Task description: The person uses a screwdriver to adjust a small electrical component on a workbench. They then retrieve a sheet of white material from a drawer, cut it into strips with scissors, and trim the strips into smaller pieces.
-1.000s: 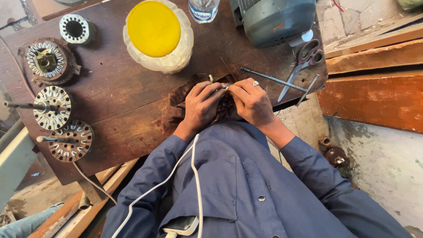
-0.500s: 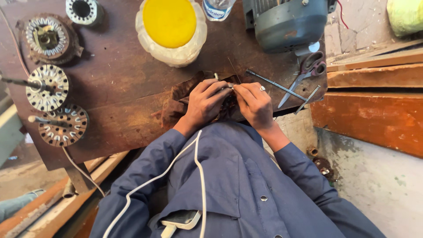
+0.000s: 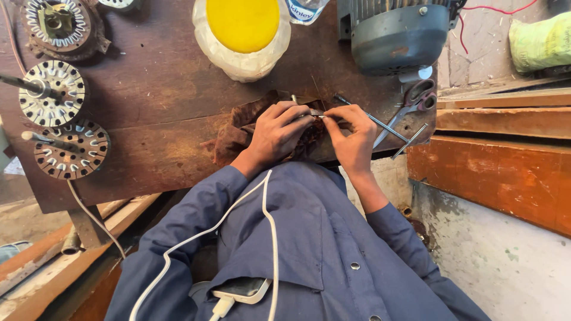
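My left hand (image 3: 278, 134) rests on a brown copper-wire coil bundle (image 3: 238, 128) lying at the near edge of the dark wooden bench (image 3: 160, 101), fingers curled over it. My right hand (image 3: 352, 138) pinches a thin piece at the coil's top, fingertip to fingertip with the left. What exactly sits between the fingertips is too small to tell. Both blue sleeves reach up from below.
Two slotted rotor discs on shafts (image 3: 52, 92) (image 3: 71, 150) and a wound stator (image 3: 58, 24) lie at left. A yellow-lidded jar (image 3: 242, 32) and a grey motor (image 3: 397, 32) stand at the back. Scissors (image 3: 410, 104) and thin metal rods (image 3: 372, 119) lie at right.
The view has moved closer and shifted slightly. Both hands stay on the coil bundle, fingertips still together at its top.
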